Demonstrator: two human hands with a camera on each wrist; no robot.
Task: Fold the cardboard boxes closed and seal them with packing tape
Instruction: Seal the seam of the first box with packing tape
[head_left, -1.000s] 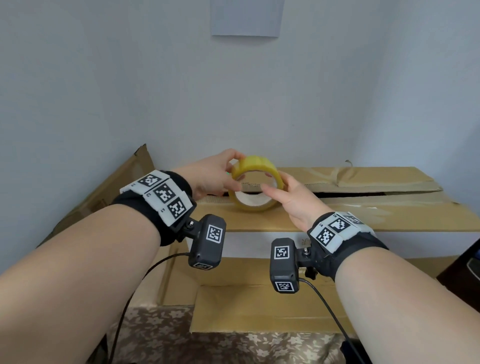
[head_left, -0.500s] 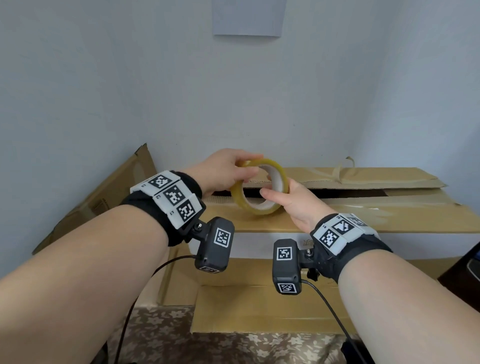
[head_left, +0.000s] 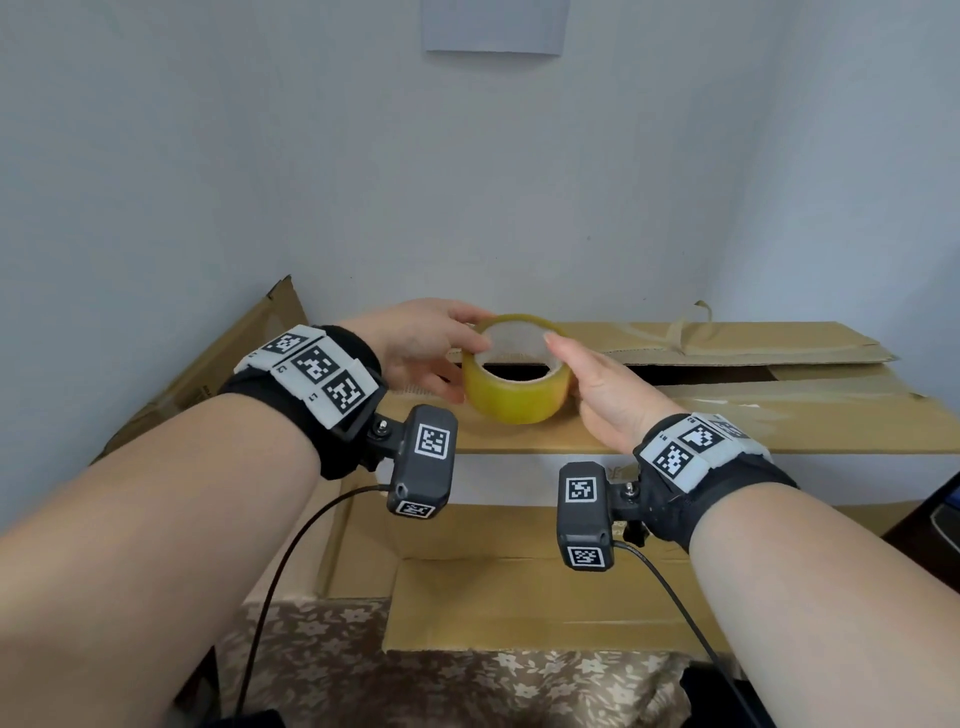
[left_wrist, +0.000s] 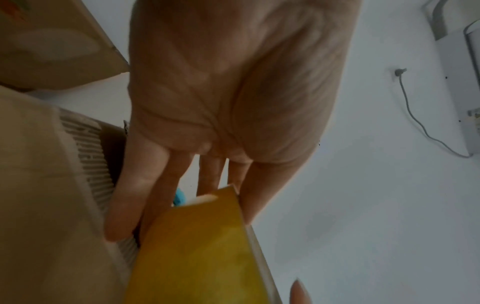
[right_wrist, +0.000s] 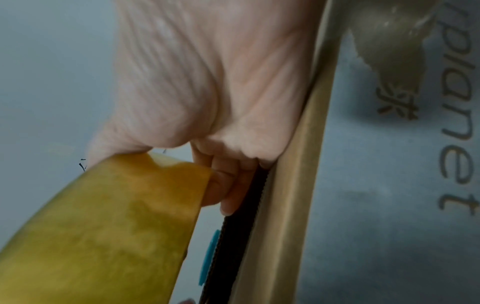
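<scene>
Gripping the tape roll (head_left: 514, 382) from both sides, the left hand (head_left: 415, 345) and right hand (head_left: 605, 392) curl around its rim above the cardboard box (head_left: 727, 415), whose flaps (head_left: 727, 343) stand apart, leaving a dark gap.

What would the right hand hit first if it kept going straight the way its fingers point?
The right hand already touches the yellow tape roll; its fingers point up and back along the roll's side. Beyond them probably comes the box's rear flap, then the wall, though depth is unclear.
</scene>
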